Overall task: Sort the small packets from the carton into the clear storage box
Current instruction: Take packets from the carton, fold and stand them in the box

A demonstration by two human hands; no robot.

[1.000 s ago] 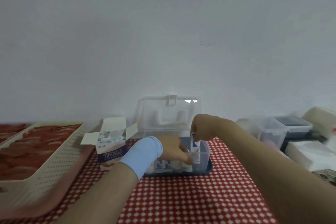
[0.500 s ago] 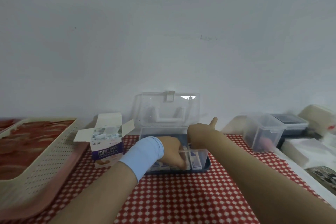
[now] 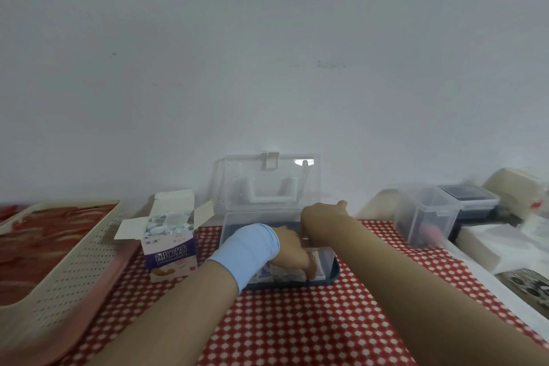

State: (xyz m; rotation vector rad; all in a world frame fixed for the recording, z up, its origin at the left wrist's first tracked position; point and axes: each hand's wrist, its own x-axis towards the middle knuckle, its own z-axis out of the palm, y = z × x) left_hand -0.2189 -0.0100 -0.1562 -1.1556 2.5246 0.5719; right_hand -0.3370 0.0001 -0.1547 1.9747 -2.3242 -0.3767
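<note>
The clear storage box [image 3: 327,258] sits on a dark blue base in the middle of the table, its lid [image 3: 267,181] standing open against the wall. Several small packets [image 3: 285,274] stand along its front wall. My left hand [image 3: 289,249], with a light blue band at the wrist, is inside the box with its fingers curled over those packets. My right hand [image 3: 322,217] reaches into the box just behind it, thumb pointing right and fingers hidden. The open purple-and-white carton [image 3: 170,249] stands left of the box, with more packets [image 3: 167,223] in its top.
A cream perforated basket [image 3: 59,270] rests on a pink tray at the left. At the right are a small clear container [image 3: 427,217], a dark-lidded box [image 3: 466,199] and white paper [image 3: 499,244]. A red checked cloth [image 3: 297,321] covers the table.
My right hand has lowered the packet it held above the box down into it and now sits low inside. My left hand stays on the packets at the front.
</note>
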